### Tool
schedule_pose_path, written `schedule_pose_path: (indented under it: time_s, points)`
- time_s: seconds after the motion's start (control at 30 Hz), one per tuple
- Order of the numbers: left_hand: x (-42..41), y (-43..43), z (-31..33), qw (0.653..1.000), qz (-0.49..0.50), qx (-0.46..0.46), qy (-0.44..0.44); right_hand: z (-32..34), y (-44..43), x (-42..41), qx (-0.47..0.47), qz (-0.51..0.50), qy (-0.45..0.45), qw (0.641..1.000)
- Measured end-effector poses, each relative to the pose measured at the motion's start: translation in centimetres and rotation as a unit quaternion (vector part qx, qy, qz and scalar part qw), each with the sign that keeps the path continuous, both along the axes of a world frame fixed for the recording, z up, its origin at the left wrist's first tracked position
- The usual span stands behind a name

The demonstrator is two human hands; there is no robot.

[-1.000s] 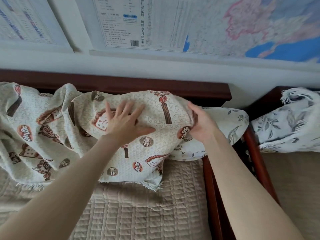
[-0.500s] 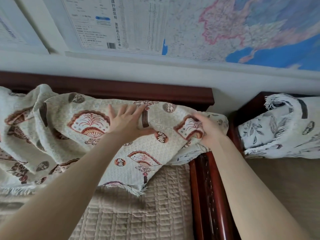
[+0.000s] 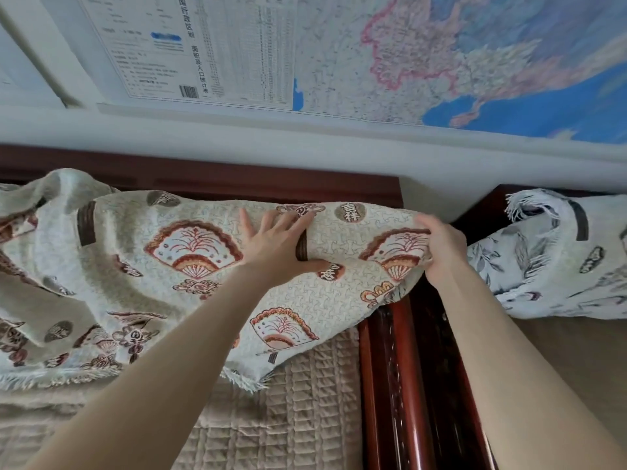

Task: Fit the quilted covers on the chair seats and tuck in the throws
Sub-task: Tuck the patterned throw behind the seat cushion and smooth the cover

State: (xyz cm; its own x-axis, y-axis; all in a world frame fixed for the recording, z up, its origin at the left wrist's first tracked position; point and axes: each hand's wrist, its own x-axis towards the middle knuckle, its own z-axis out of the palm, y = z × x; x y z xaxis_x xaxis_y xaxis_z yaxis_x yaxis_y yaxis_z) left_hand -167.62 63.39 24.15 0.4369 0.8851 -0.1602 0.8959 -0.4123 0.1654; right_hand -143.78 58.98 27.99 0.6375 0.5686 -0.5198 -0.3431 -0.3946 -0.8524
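A cream throw [image 3: 142, 266] with red fan motifs and a fringed edge lies bunched over the back of the left chair. My left hand [image 3: 276, 242] presses flat on it with straight fingers near its upper middle. My right hand [image 3: 442, 247] grips the throw's right end, fingers curled round the fabric at the chair's corner. Below the throw, a beige quilted cover [image 3: 288, 408] lies on the seat. A second throw [image 3: 556, 262], white with grey leaves and a fringe, is heaped on the right chair.
Dark red wooden armrests [image 3: 400, 385] separate the two chairs. The wooden backrest rail [image 3: 237, 179] runs along the white wall. A large map [image 3: 424, 56] hangs above. The right chair's beige seat [image 3: 570, 361] shows below the leaf throw.
Both hands have slid the cream throw to the right along the chair back. It now covers the leaf-print cushion that showed at the corner. The view has shifted right too.
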Motion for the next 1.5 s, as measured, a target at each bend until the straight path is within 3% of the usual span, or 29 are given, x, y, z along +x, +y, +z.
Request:
schedule_pose_path:
  time_s: [0.47,0.63,0.73,0.87,0.93,1.1,1.27,1.37,1.5]
  points:
    - [4.9,0.9,0.1,0.999,-0.036,-0.010,0.010,-1.0,1.7,5.1,-0.009,-0.047,0.010,0.999]
    - [4.9,2.8,-0.4,0.999,-0.031,-0.023,0.001,-1.7,-0.5,3.7,-0.004,0.040,0.081,0.996]
    - [5.1,3.8,-0.7,0.999,-0.023,-0.022,-0.022,-2.5,-3.8,2.4,0.022,0.160,0.045,0.986]
    - [4.6,4.9,-0.9,0.997,-0.021,-0.031,-0.061,-5.3,-7.3,0.9,0.011,0.241,0.083,0.967]
    - [4.5,5.1,-1.1,0.997,-0.024,-0.030,-0.070,-6.1,-8.2,0.8,0.003,0.241,0.055,0.969]
    - [4.4,4.9,-1.4,0.997,-0.030,-0.024,-0.066,-4.8,-10.1,2.2,0.040,0.119,-0.007,0.992]
    - [4.0,3.6,-1.9,0.999,-0.041,0.021,-0.013,-6.4,-10.9,1.8,-0.054,0.228,-0.097,0.967]
    - [2.1,1.6,-2.8,0.996,-0.049,0.068,0.001,-9.1,-11.6,1.7,-0.108,0.213,-0.182,0.954]
    - [-2.3,-1.9,-4.2,0.995,0.004,0.083,-0.055,-8.4,-12.6,-1.0,-0.059,0.214,-0.196,0.955]
